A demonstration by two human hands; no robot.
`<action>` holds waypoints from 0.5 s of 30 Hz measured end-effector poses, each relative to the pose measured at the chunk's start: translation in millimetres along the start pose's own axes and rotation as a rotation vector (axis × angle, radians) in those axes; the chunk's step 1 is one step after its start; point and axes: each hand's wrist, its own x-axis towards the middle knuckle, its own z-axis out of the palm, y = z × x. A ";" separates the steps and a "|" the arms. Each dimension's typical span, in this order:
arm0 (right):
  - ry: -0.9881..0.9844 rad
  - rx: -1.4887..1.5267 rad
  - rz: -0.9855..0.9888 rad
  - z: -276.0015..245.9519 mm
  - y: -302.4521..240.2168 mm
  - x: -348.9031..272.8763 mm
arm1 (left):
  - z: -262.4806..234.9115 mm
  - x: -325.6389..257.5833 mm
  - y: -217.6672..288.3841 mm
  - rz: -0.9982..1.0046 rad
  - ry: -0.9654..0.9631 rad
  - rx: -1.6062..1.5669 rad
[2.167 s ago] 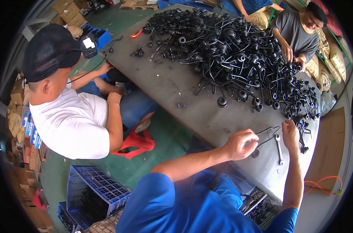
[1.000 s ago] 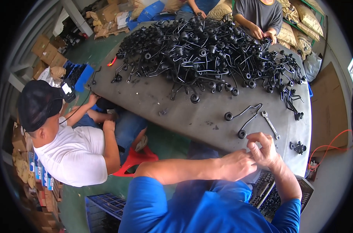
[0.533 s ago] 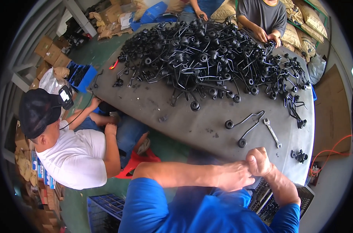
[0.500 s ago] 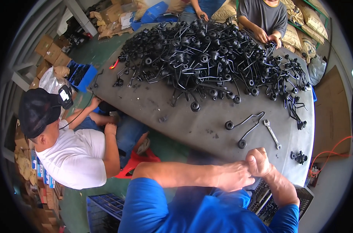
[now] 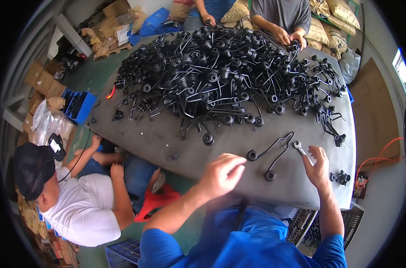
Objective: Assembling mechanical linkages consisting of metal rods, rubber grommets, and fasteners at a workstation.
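A bright blue, short-sleeved top [image 5: 238, 243] is worn at the bottom centre of the frame, its fabric creased into soft folds. The loose sleeves [image 5: 160, 247] are ended near the elbows; forearms [image 5: 178, 212] and hands [image 5: 221, 176] are uncovered.

On one broad grey surface [image 5: 232, 145], we count one silver open-ended metal wrench [image 5: 300, 148] and one bent black metal rod [image 5: 286, 148] with two round black rubber bushings [image 5: 252, 155]. By its right edge we see two small black parts [image 5: 343, 177], and at its left edge one slim red object [image 5: 111, 93]. The tangled heap of black rods [image 5: 221, 73] defeats our count. We find one bare left hand [image 5: 222, 175], one bare right hand [image 5: 317, 169] and three other people [image 5: 89, 205].
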 end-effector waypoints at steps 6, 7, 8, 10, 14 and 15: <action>-0.214 0.013 -0.032 15.7 16.2 -30.2 | -33.1 16.9 -29.0 -0.021 0.143 0.140; -0.189 0.077 0.025 20.2 15.5 -30.9 | -39.2 17.5 -32.9 0.005 0.185 0.172; -0.135 0.103 0.070 17.8 12.0 -28.4 | -45.6 16.3 -37.0 0.031 0.228 0.205; -0.027 0.004 0.021 11.5 19.2 -21.6 | -58.3 10.3 -50.9 -0.012 0.305 0.244; -0.049 0.024 0.075 12.6 30.3 -20.9 | -84.7 -12.0 -82.1 -0.186 0.451 0.299; -0.089 0.082 0.125 15.5 32.1 -25.2 | -91.5 -19.9 -99.8 -0.190 0.501 0.324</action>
